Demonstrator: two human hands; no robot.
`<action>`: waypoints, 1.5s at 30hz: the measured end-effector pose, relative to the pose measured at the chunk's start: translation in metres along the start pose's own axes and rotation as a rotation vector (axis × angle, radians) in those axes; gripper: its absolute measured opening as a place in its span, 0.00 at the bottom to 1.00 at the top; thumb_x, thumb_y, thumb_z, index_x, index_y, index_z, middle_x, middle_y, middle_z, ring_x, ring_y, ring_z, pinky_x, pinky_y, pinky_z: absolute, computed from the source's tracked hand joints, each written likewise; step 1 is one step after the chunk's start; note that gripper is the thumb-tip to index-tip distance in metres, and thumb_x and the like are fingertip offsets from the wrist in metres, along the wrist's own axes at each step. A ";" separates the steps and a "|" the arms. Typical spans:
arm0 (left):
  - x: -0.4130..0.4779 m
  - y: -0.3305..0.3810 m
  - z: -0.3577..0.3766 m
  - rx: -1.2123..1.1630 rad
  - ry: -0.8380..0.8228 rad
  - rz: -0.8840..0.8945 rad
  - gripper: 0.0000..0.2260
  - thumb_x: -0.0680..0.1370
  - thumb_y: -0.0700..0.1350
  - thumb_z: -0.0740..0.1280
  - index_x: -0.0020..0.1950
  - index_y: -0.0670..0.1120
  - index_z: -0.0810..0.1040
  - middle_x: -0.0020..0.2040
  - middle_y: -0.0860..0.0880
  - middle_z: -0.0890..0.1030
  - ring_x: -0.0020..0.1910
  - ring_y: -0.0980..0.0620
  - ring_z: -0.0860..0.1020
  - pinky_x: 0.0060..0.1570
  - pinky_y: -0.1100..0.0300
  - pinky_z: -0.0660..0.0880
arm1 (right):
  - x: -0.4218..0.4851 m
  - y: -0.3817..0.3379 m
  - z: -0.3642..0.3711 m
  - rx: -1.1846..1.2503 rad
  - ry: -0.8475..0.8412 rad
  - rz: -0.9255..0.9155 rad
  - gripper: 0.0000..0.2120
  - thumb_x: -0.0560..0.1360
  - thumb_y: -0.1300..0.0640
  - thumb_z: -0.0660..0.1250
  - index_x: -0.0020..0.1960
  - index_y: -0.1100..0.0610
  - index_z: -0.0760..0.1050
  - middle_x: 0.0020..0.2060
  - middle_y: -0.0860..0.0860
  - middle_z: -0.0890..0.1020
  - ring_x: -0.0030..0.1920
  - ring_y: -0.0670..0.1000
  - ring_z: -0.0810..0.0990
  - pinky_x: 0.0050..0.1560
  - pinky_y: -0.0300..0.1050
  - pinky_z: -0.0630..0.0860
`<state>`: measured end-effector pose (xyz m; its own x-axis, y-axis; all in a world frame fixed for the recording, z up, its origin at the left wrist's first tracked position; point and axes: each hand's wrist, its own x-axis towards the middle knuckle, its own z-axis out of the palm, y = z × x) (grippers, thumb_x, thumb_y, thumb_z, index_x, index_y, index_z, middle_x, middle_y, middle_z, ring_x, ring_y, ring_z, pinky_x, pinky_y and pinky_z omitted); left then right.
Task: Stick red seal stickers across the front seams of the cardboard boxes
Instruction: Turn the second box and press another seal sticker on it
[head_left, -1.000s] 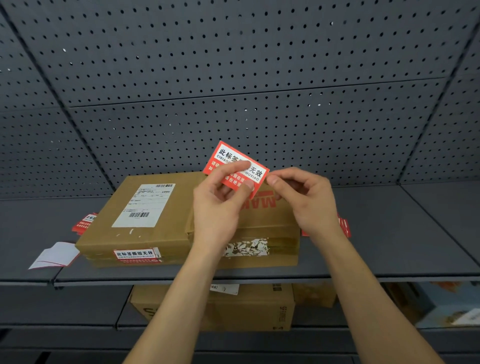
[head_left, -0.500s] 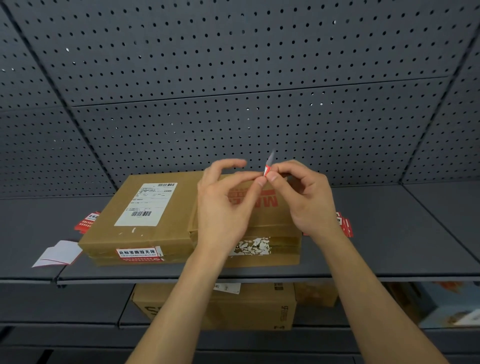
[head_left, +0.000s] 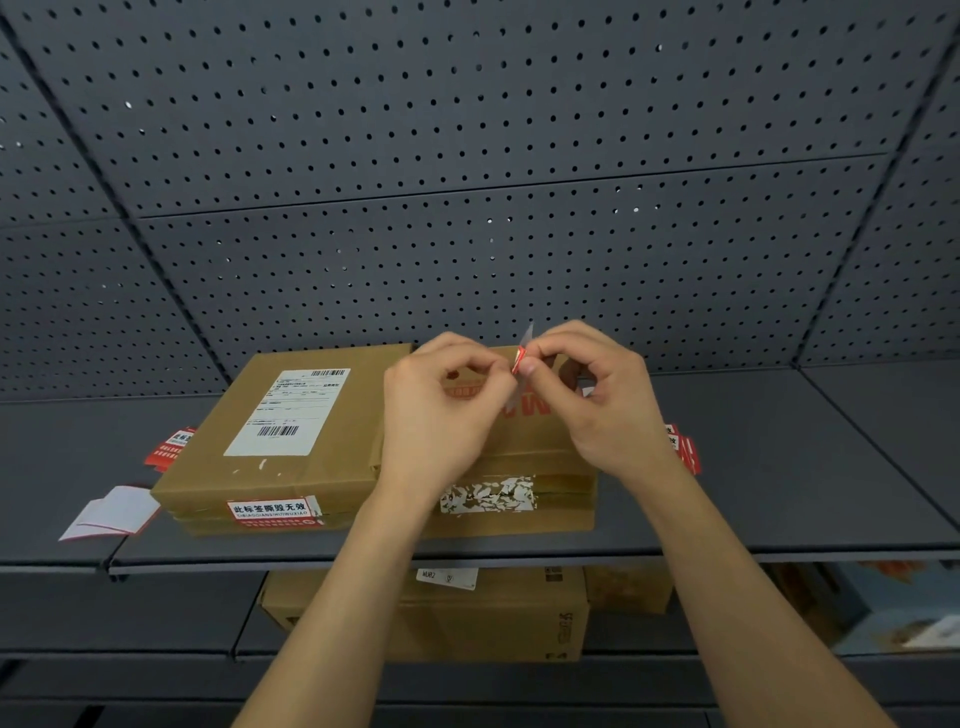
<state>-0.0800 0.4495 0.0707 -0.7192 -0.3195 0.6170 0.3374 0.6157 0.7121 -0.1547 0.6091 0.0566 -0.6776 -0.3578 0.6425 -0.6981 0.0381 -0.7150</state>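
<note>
Two flat cardboard boxes lie side by side on the grey shelf. The left box carries a white shipping label on top and a red seal sticker across its front seam. The right box has torn white sticker remains on its front. Above the right box, my left hand and my right hand pinch one red seal sticker, held edge-on, its pale backing strip poking up between the fingertips.
Loose red stickers lie left of the boxes and right of them. White backing papers rest at the shelf's left front. Pegboard wall stands behind. More cardboard boxes sit on the lower shelf.
The sticker was face-on a second ago; it now sits edge-on between my fingertips. Both hands have closed in tighter on it, with its backing strip sticking up.
</note>
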 end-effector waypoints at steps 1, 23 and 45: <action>0.000 0.001 -0.001 -0.022 -0.018 -0.028 0.06 0.78 0.53 0.73 0.42 0.58 0.87 0.41 0.59 0.87 0.45 0.58 0.84 0.49 0.66 0.76 | 0.000 0.000 0.000 0.001 -0.003 0.000 0.04 0.81 0.61 0.73 0.49 0.54 0.86 0.46 0.45 0.83 0.40 0.46 0.77 0.41 0.42 0.74; -0.003 0.003 0.013 0.035 0.083 0.032 0.10 0.87 0.41 0.67 0.47 0.53 0.77 0.39 0.60 0.80 0.39 0.58 0.77 0.41 0.65 0.70 | 0.004 -0.005 -0.010 0.234 0.076 0.162 0.06 0.82 0.66 0.71 0.47 0.60 0.79 0.36 0.42 0.84 0.38 0.40 0.82 0.45 0.34 0.77; -0.013 -0.025 -0.018 -0.021 0.246 -0.202 0.08 0.81 0.50 0.68 0.43 0.52 0.81 0.36 0.54 0.81 0.41 0.44 0.83 0.47 0.42 0.82 | 0.037 0.135 -0.058 -0.583 0.142 0.401 0.04 0.78 0.51 0.76 0.50 0.51 0.88 0.50 0.53 0.85 0.49 0.52 0.84 0.55 0.50 0.82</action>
<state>-0.0679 0.4250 0.0513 -0.6053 -0.5997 0.5234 0.2172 0.5082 0.8334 -0.2877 0.6556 -0.0004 -0.9036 -0.0885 0.4190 -0.3719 0.6473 -0.6654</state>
